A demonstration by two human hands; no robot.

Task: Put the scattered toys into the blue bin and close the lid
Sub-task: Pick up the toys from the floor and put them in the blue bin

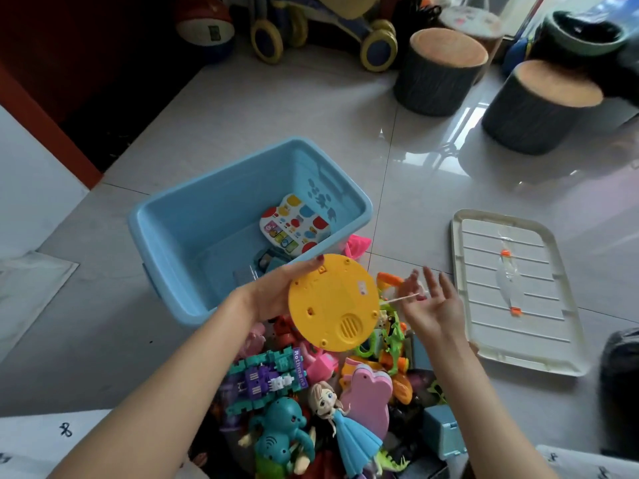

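Observation:
My left hand (276, 288) grips a round yellow toy disc (333, 302) by its left edge, underside up, just over the near right corner of the open blue bin (166, 236). Inside the bin lies a white toy with coloured buttons (294, 224) and some small dark pieces. My right hand (428, 300) hovers open beside the disc, fingers spread, with a thin stick near its fingertips. Below both hands spreads a pile of toys: a doll in a blue dress (340, 426), a teal figure (280, 433), a pink rabbit-shaped toy (366, 395). The white lid (518, 292) lies on the floor to the right.
Two stump-shaped stools (446, 70) (543, 105) stand at the back right. A toy stroller (321, 25) and a ball (204, 22) sit along the far wall. A dark bag (620, 385) lies at the right edge. Pale tiled floor surrounds the bin.

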